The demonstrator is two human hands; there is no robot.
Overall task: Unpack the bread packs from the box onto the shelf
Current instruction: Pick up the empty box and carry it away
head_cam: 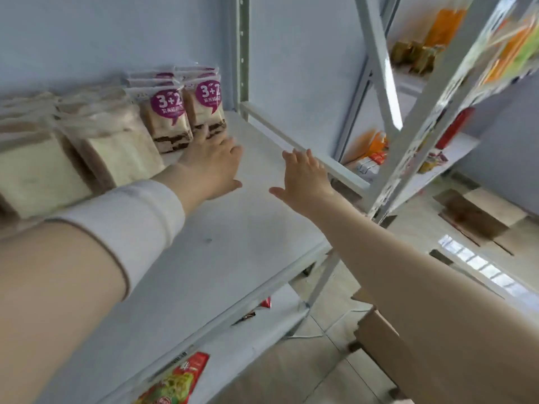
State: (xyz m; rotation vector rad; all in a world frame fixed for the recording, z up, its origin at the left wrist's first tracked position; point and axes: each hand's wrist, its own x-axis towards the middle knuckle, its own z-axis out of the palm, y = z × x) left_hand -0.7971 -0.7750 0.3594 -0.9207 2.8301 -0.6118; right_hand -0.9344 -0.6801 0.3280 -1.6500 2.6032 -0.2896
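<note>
Bread packs with purple "3+2" labels (186, 112) stand in two rows at the back of the white shelf (233, 228). Plain sliced bread packs (87, 141) fill the shelf's left side. My left hand (211, 164) reaches over the shelf, fingers spread, its fingertips touching the base of the nearest purple-labelled pack. My right hand (306, 176) hovers flat and open above the shelf's right part, holding nothing. A cardboard box (388, 342) sits low at the right, mostly hidden by my right arm.
A metal upright (243, 53) stands behind the packs, and a slanted frame post (431, 112) rises at the right. Neighbouring shelves hold orange and red packages (376, 147). A lower shelf carries a red snack bag (178, 383). Flattened cardboard (478, 217) lies on the floor.
</note>
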